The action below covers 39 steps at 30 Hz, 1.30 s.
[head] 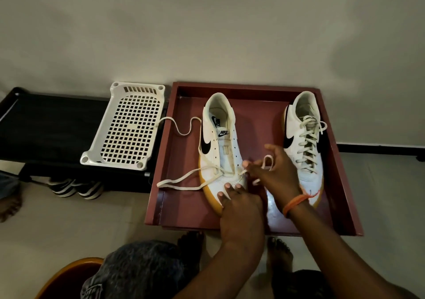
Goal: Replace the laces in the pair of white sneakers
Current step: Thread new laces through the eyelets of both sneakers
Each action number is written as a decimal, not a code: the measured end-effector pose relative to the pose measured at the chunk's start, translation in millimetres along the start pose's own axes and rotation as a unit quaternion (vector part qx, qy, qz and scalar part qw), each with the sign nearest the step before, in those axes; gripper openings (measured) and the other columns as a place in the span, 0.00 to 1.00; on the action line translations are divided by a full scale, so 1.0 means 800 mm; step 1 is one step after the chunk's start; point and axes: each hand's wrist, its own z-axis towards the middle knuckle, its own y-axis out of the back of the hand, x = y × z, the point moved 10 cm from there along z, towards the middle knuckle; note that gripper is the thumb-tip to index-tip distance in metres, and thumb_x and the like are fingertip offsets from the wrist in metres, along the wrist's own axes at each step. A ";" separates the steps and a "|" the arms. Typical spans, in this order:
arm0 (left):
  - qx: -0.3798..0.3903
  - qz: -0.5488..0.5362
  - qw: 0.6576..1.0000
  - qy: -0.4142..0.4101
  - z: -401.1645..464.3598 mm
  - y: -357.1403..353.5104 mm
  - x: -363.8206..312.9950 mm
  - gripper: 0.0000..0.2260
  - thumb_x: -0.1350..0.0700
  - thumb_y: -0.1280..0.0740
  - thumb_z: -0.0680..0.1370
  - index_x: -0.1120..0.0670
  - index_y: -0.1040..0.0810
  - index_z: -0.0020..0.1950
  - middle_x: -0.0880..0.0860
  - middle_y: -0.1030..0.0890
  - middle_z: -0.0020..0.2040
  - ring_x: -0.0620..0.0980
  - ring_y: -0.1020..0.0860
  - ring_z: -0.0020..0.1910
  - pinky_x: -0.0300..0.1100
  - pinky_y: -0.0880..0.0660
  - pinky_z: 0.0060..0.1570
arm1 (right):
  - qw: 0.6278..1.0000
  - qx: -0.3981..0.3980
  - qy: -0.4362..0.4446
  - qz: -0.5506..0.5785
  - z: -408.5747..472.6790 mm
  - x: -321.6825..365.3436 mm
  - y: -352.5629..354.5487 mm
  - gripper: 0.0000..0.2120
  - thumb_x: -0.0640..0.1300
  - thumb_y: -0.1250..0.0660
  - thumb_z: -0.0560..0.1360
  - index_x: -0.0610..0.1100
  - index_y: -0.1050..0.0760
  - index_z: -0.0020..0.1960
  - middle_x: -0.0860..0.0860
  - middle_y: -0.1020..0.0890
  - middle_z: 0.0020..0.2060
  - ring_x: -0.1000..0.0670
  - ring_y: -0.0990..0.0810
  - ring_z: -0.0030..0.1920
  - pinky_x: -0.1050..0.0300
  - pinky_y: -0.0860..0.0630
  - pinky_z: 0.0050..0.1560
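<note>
Currently: lacing the unlaced sneaker (218, 147) at tray (340, 160) centre.
Left hand (239, 204) presses its toe, fingers straight; right hand (273, 172) pinches the lace (268, 162). Laced sneaker (305, 138) sits near the right edge.

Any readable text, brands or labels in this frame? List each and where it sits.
"NIKE" with a swoosh: on the tongue label of the left sneaker.
"NIKE", partly cut off: printed on that sneaker's insole.
Right sneaker: black swoosh only, no legible words.
White basket, tray: no text.
</note>
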 end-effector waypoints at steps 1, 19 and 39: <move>0.005 0.001 1.000 -0.006 0.002 0.005 -0.002 0.20 0.71 0.47 0.72 0.69 0.18 0.52 0.69 0.17 0.47 0.69 0.18 0.50 0.59 0.18 0.45 | 0.998 0.026 0.018 -0.045 -0.003 0.000 -0.014 0.21 0.47 0.21 0.67 0.50 0.25 0.56 0.53 0.18 0.39 0.57 0.20 0.39 0.72 0.26 0.36; 0.109 0.024 0.993 -0.037 0.007 -0.008 -0.005 0.19 0.68 0.49 0.82 0.63 0.35 0.73 0.68 0.37 0.75 0.68 0.45 0.77 0.62 0.45 0.74 | 0.991 -0.014 0.068 -0.118 0.014 0.023 0.035 0.08 0.39 0.26 0.72 0.42 0.19 0.50 0.52 0.20 0.39 0.60 0.20 0.38 0.73 0.27 0.38; 0.026 -0.060 0.996 -0.054 0.004 0.011 0.000 0.18 0.66 0.18 0.46 0.60 0.20 0.30 0.60 0.22 0.27 0.59 0.19 0.27 0.48 0.23 0.24 | 0.996 -0.058 0.065 0.008 0.043 0.023 0.083 0.11 0.35 0.34 0.78 0.48 0.20 0.54 0.41 0.16 0.47 0.46 0.16 0.39 0.54 0.18 0.39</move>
